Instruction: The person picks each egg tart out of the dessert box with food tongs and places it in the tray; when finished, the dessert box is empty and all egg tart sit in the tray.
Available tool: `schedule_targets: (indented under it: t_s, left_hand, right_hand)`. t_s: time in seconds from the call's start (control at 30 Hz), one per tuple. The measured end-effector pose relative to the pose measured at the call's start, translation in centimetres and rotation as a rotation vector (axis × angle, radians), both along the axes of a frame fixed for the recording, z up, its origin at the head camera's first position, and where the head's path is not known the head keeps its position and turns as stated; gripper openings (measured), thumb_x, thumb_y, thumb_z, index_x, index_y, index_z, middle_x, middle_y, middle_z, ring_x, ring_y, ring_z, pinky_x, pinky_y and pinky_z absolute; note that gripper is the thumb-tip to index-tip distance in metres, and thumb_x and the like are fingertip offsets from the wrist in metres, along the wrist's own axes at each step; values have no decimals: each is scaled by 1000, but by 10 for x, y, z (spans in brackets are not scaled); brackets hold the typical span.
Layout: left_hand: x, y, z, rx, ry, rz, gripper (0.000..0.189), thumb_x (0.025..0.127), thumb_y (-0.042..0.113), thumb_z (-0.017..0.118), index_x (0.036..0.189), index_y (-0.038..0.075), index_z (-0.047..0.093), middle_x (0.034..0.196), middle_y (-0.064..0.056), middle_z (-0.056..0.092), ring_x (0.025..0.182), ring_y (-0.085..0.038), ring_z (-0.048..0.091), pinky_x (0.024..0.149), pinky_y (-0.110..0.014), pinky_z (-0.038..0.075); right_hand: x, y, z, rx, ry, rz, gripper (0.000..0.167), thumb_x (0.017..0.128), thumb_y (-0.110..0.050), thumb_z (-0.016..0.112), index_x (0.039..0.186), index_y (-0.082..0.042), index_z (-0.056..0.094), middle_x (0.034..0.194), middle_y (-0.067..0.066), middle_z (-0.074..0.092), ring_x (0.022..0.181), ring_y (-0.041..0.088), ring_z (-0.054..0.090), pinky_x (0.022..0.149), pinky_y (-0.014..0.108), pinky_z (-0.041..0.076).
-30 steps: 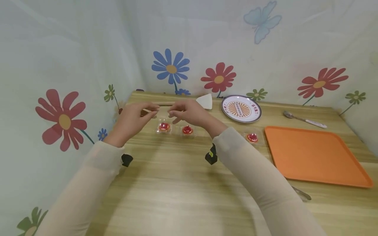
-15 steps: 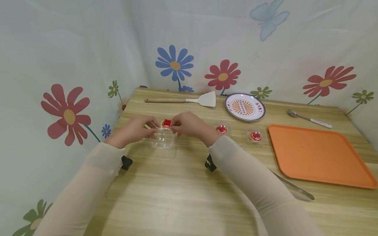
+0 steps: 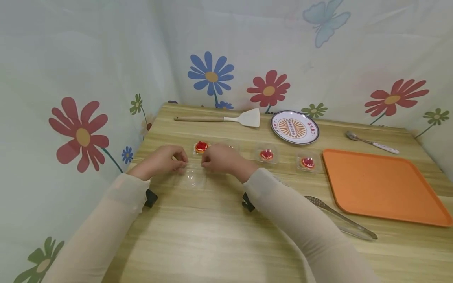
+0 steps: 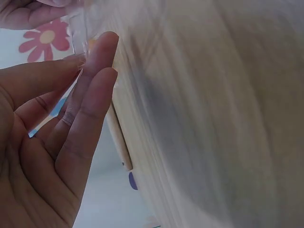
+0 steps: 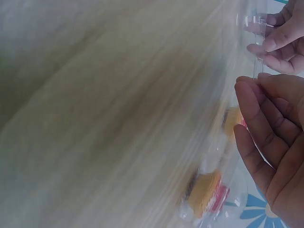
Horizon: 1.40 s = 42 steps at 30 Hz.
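Observation:
A small red-topped tart (image 3: 201, 147) sits in the base of a clear plastic box at the left of a row on the table. The box's clear lid (image 3: 192, 180) lies swung out towards me, in front of the tart. My left hand (image 3: 164, 159) pinches the lid's left edge between thumb and fingers; the clear plastic (image 4: 78, 33) shows at its fingertips in the left wrist view. The right hand (image 3: 224, 159) pinches the opposite side, its other fingers loosely bent. Behind that hand, a second clear box (image 3: 231, 146) is mostly hidden.
Two more boxed tarts, one near the middle (image 3: 266, 155) and another (image 3: 307, 163) beside the orange tray (image 3: 382, 188), continue the row. Metal tongs (image 3: 345, 219) lie partly under my right forearm. Along the back are a spatula (image 3: 249, 118), a patterned plate (image 3: 306, 136) and a spoon (image 3: 352, 136).
Both hands have come down from above the row and taken hold of the leftmost box's lid. The lid has swung open towards me, uncovering the tart, and now sits lower.

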<state>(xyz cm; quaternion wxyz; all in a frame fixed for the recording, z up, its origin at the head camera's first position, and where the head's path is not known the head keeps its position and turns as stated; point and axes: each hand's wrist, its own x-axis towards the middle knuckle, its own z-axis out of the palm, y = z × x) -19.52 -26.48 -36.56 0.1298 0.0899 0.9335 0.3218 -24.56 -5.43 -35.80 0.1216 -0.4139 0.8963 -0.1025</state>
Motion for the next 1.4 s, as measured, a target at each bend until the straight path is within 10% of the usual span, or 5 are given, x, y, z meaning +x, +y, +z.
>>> schedule_targets:
  t_s: [0.4,0.7,0.97,1.2,1.4]
  left_hand:
    - [0,-7,-1,-55,15,10,18,100,19,58,108,6,67,99,-9,68,83,-20,64,79,-39,51]
    - [5,15,32,-127,97,70,38,102,35,55,125,7,62,121,-15,64,111,-31,60,95,-52,49]
    - [-15,67,62,-165,155,-92,51,99,34,60,140,6,54,135,-13,59,123,-31,56,102,-50,45]
    - [-44,108,50,-316,100,-239,71,95,35,62,153,4,35,146,-21,45,135,-36,43,112,-51,35]
    - [-55,125,30,-426,57,-220,92,90,40,69,157,2,20,152,-25,34,138,-42,36,111,-53,35]
  right_hand:
    - [1,1,-4,-18,22,-56,22,98,-32,60,106,-18,77,94,-7,71,81,10,61,74,29,51]
    - [-9,23,3,-93,80,-140,25,100,-32,58,115,-19,73,97,-4,70,84,12,62,75,31,52]
    - [-19,50,10,-94,162,-198,40,94,-36,67,129,-17,67,121,4,61,111,21,56,94,37,50]
    - [-24,65,1,14,167,-204,63,89,-45,70,144,-18,54,147,8,47,135,29,40,109,51,36]
    - [-25,72,-4,44,183,-209,65,88,-41,72,145,-16,51,147,9,48,134,29,43,108,52,38]
